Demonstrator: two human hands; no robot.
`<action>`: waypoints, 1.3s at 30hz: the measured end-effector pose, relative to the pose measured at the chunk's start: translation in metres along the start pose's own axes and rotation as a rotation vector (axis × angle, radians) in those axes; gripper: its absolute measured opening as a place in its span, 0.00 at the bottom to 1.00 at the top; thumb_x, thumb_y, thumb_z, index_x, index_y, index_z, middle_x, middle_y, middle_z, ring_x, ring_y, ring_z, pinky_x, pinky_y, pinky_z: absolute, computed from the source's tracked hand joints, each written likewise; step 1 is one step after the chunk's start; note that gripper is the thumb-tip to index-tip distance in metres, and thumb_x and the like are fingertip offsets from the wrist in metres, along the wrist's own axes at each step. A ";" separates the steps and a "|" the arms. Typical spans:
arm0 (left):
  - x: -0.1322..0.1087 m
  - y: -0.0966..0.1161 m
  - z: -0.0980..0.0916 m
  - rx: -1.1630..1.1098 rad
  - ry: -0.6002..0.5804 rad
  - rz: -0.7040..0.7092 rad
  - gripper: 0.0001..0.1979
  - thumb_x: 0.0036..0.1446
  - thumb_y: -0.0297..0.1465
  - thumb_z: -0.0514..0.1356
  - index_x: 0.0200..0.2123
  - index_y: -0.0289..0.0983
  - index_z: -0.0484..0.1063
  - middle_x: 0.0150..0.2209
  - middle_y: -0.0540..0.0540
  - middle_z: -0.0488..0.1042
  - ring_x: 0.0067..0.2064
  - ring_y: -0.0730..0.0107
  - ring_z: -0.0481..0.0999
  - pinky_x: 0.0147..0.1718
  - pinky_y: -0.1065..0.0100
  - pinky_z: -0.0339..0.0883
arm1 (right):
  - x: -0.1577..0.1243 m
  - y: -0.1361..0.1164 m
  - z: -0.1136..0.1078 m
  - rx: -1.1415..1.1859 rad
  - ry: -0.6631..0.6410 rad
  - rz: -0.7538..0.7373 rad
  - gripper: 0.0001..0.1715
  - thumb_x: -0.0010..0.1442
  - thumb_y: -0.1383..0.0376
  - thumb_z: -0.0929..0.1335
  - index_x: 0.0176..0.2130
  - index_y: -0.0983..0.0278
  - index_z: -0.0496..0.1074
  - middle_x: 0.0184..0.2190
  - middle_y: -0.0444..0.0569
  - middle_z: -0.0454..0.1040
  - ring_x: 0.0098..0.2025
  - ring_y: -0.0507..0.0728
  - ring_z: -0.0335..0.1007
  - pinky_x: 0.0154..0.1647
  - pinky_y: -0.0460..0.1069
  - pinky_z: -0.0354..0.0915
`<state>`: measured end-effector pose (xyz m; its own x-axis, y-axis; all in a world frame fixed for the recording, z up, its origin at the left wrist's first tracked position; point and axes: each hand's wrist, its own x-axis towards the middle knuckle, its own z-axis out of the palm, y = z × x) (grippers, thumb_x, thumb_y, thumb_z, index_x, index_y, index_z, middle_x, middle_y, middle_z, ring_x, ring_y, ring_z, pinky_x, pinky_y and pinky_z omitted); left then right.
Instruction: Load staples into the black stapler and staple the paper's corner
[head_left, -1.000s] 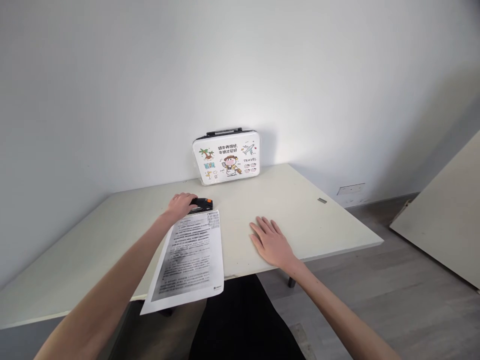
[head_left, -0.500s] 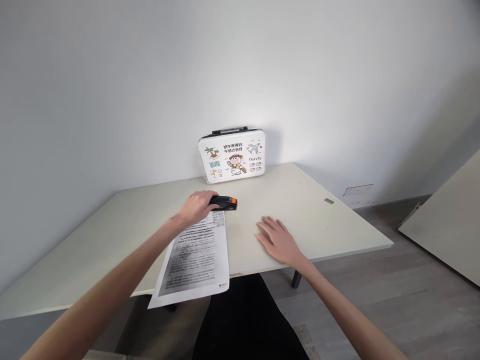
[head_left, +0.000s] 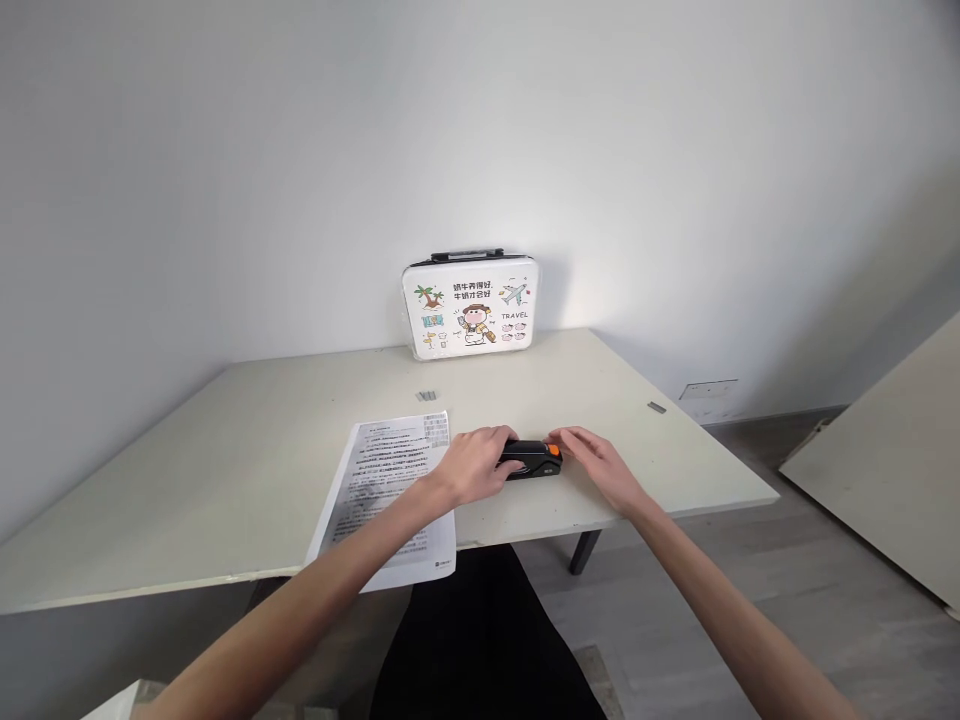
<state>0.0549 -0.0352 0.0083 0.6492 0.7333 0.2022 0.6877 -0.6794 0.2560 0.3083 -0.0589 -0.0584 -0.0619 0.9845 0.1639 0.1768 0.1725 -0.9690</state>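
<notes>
My left hand (head_left: 474, 465) is wrapped round a black stapler (head_left: 529, 461) with an orange piece at its right end. The stapler is over the table just right of the printed paper. My right hand (head_left: 600, 468) is at the stapler's orange end, its fingers stretched out and the fingertips close to or touching it. The printed paper (head_left: 375, 470) lies partly under my left forearm, and its lower edge hangs past the table's front edge. Small strips of staples (head_left: 426, 396) lie behind the paper.
A white carry case (head_left: 472, 310) with cartoon prints stands against the wall at the back of the pale table (head_left: 247, 450). One more staple strip (head_left: 657, 407) lies near the table's right edge. A white panel (head_left: 892, 450) stands on the floor to the right.
My left hand has carried the stapler right and nearer to me, off the paper's top. My right hand has come up to the stapler's end. Staple strips behind the paper are now uncovered.
</notes>
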 end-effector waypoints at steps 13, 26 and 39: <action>-0.016 -0.016 0.023 -0.189 0.127 -0.072 0.21 0.64 0.44 0.67 0.54 0.43 0.70 0.48 0.45 0.81 0.45 0.57 0.82 0.41 0.59 0.74 | -0.004 -0.014 0.002 -0.168 -0.066 -0.033 0.29 0.70 0.42 0.62 0.52 0.57 0.78 0.55 0.52 0.80 0.56 0.64 0.75 0.59 0.56 0.70; -0.029 -0.033 0.021 -0.222 0.163 -0.081 0.14 0.66 0.45 0.65 0.37 0.41 0.78 0.42 0.47 0.81 0.43 0.59 0.80 0.42 0.60 0.71 | -0.006 -0.012 0.003 -0.173 -0.106 -0.044 0.24 0.73 0.46 0.61 0.53 0.54 0.76 0.56 0.50 0.79 0.57 0.63 0.74 0.58 0.57 0.69; -0.060 -0.066 -0.010 -0.163 0.065 -0.011 0.18 0.68 0.50 0.61 0.43 0.42 0.78 0.46 0.45 0.81 0.47 0.58 0.80 0.48 0.58 0.73 | -0.011 -0.017 0.006 -0.282 -0.167 -0.025 0.20 0.65 0.49 0.70 0.52 0.53 0.75 0.50 0.47 0.80 0.50 0.63 0.76 0.53 0.57 0.70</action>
<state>-0.0328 -0.0345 -0.0112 0.6162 0.7442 0.2578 0.6291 -0.6620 0.4075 0.2996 -0.0724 -0.0451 -0.2257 0.9652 0.1318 0.4366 0.2212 -0.8721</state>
